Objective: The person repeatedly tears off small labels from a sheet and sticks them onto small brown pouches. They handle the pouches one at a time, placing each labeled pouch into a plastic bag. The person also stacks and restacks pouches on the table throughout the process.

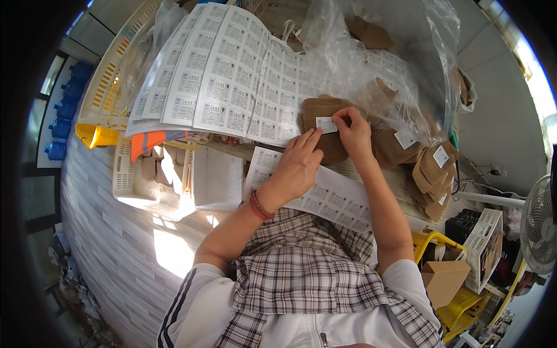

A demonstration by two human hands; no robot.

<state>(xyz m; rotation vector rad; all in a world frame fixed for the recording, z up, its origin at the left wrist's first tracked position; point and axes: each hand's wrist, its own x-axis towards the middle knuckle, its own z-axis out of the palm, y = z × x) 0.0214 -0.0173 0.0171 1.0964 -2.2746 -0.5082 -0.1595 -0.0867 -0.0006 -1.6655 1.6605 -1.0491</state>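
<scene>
A brown textured fabric piece lies on the worktable, with more of the same brown material under it. On it sits a small white printed label. My right hand pinches the label's right end between thumb and fingertips. My left hand rests with outstretched fingers, its fingertips at the fabric's lower edge near the label. Beneath my wrists, a sheet of labels lies across the table edge and my lap. To the right are stacked brown pieces, several bearing white labels.
Large label sheets spread over the table's left side. Clear plastic bags with brown pieces inside crowd the back right. Plastic crates stand at lower left. A cardboard box and a fan are at right.
</scene>
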